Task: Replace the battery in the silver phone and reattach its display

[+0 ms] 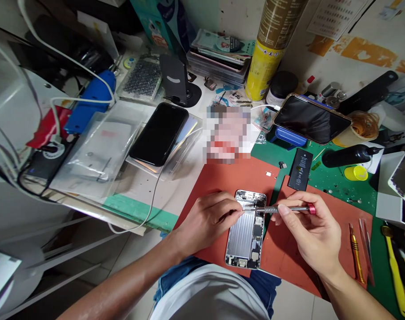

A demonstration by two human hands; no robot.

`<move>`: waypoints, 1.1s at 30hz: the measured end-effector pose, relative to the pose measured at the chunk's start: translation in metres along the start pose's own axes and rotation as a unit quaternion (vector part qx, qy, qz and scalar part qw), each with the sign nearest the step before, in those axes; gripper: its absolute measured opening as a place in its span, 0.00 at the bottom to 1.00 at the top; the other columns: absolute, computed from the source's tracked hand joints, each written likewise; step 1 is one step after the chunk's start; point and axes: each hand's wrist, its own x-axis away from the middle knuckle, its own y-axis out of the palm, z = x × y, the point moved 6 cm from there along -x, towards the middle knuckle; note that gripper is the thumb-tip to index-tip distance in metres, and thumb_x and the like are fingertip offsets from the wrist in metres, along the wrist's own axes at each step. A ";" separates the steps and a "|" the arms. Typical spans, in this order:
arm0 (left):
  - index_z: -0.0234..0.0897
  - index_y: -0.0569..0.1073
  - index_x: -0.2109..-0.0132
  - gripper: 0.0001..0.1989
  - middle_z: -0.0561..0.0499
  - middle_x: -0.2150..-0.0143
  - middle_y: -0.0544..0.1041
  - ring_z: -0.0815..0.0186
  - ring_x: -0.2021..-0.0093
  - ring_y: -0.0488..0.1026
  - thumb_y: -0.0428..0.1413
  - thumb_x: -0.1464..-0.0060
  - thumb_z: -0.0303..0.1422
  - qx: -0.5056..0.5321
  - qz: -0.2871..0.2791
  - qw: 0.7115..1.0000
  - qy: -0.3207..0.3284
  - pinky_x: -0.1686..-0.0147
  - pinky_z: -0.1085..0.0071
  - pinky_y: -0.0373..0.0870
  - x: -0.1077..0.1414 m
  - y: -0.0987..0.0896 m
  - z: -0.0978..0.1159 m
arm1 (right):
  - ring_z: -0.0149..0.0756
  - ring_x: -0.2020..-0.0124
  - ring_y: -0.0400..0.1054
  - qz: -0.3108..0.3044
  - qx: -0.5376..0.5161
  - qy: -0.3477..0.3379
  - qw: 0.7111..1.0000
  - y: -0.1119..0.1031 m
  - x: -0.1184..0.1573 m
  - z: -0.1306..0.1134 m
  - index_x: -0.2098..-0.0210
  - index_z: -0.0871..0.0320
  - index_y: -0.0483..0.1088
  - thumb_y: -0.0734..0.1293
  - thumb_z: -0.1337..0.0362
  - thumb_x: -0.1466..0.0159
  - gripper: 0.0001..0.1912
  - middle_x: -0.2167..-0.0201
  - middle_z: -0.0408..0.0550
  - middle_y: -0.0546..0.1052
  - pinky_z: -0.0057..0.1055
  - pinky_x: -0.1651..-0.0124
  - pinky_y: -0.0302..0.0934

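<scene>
An opened phone lies on the red-brown mat, its silvery inside and circuit parts exposed. My right hand grips a precision screwdriver with a grey knurled shaft and red end cap, held level above the phone's upper part. The driver's thin tip points left to my left hand, whose thumb and fingers are pinched together at the tip. Whatever sits in that pinch is too small to tell. Beyond my right hand lies a black phone battery.
A red-brown mat lies partly over a green mat. At right are a gold screwdriver, tweezers and a yellow-handled tool. A black phone with a white cable lies left; another phone leans behind.
</scene>
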 end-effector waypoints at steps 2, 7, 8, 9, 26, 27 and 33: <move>0.36 0.75 0.58 0.05 0.53 0.64 0.80 0.69 0.63 0.77 0.59 0.35 0.22 -0.002 -0.001 1.000 0.008 0.62 0.73 0.74 0.001 0.000 0.001 | 0.34 0.71 0.79 0.001 0.005 -0.003 1.000 -0.001 0.000 0.000 0.53 0.52 0.74 0.73 0.69 0.31 0.09 0.68 0.42 0.82 0.30 0.65 0.78; 0.36 0.75 0.59 0.05 0.53 0.64 0.81 0.69 0.63 0.78 0.58 0.34 0.22 -0.009 -0.001 1.000 0.014 0.61 0.72 0.75 0.001 0.000 0.002 | 0.34 0.72 0.79 0.001 0.012 -0.011 1.000 -0.002 0.001 -0.002 0.53 0.52 0.73 0.73 0.69 0.31 0.09 0.68 0.42 0.82 0.31 0.66 0.77; 0.36 0.75 0.59 0.05 0.53 0.64 0.81 0.69 0.63 0.78 0.58 0.34 0.22 -0.012 -0.001 1.000 0.011 0.60 0.72 0.76 0.000 0.000 0.002 | 0.34 0.71 0.79 0.002 0.013 -0.013 1.000 -0.002 0.001 -0.002 0.53 0.52 0.73 0.73 0.69 0.31 0.09 0.68 0.42 0.82 0.31 0.66 0.78; 0.36 0.75 0.59 0.05 0.53 0.64 0.81 0.69 0.63 0.78 0.58 0.34 0.22 -0.015 -0.002 1.000 0.010 0.60 0.72 0.76 0.000 0.000 0.002 | 0.35 0.71 0.79 0.002 0.014 -0.013 1.000 -0.002 0.002 -0.002 0.53 0.53 0.73 0.73 0.69 0.31 0.09 0.67 0.42 0.82 0.32 0.65 0.78; 0.37 0.75 0.58 0.06 0.53 0.64 0.82 0.68 0.62 0.79 0.56 0.32 0.23 -0.036 -0.012 0.999 0.025 0.60 0.70 0.76 -0.002 0.001 0.005 | 0.34 0.69 0.79 -0.008 0.046 -0.041 0.998 -0.003 0.004 -0.005 0.51 0.53 0.75 0.73 0.71 0.32 0.12 0.63 0.45 0.83 0.32 0.62 0.80; 0.37 0.75 0.58 0.06 0.53 0.64 0.82 0.68 0.62 0.79 0.56 0.32 0.23 -0.036 -0.012 0.999 0.024 0.60 0.70 0.76 -0.002 0.001 0.005 | 0.35 0.68 0.80 -0.010 0.047 -0.044 0.998 -0.004 0.004 -0.005 0.51 0.53 0.75 0.73 0.71 0.33 0.13 0.62 0.46 0.83 0.32 0.62 0.80; 0.37 0.76 0.59 0.07 0.53 0.64 0.83 0.67 0.61 0.80 0.56 0.31 0.24 -0.042 -0.016 0.999 0.024 0.59 0.71 0.76 -0.002 0.001 0.005 | 0.39 0.65 0.81 -0.023 0.062 -0.049 0.997 -0.005 0.007 -0.004 0.49 0.54 0.73 0.73 0.70 0.32 0.13 0.59 0.49 0.84 0.40 0.56 0.82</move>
